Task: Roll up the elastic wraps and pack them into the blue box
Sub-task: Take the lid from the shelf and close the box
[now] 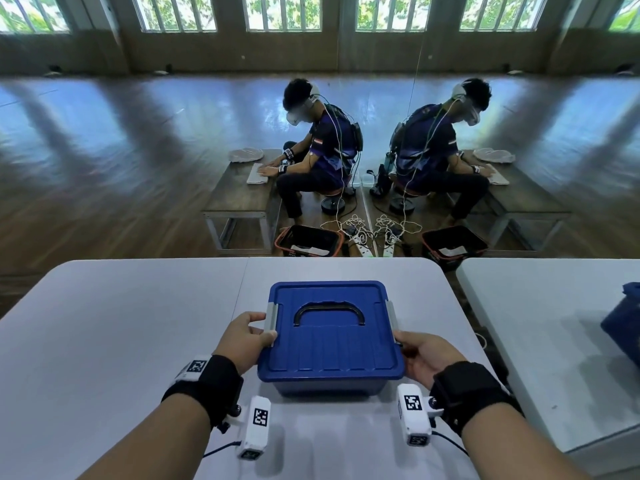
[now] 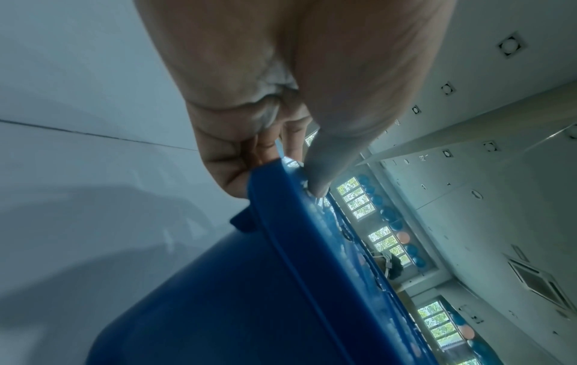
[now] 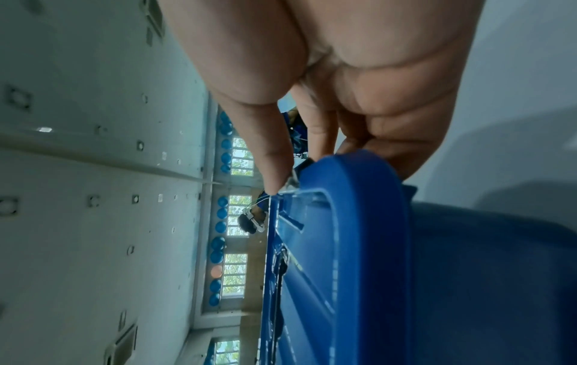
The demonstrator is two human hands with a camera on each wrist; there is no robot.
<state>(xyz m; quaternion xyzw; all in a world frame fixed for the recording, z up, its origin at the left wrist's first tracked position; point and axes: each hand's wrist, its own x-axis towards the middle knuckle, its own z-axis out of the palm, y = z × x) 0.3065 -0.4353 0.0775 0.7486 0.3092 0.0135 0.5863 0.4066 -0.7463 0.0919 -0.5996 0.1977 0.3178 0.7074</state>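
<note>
On the white table (image 1: 121, 341), toward its near edge, the blue box (image 1: 330, 337) sits with its lid (image 1: 346, 355) on and black handle (image 1: 329, 311) folded flat. At 9 o'clock of the box, the left hand (image 1: 247, 336) grasps the lid rim by a grey latch (image 1: 271, 318), thumb on top; at 3 o'clock, the right hand (image 1: 424, 355) does likewise, though its fingers seem tucked under the rim. Bare tabletop spreads wide toward 9 o'clock; a narrow gap at 3 o'clock separates a second table (image 1: 554, 323).
</note>
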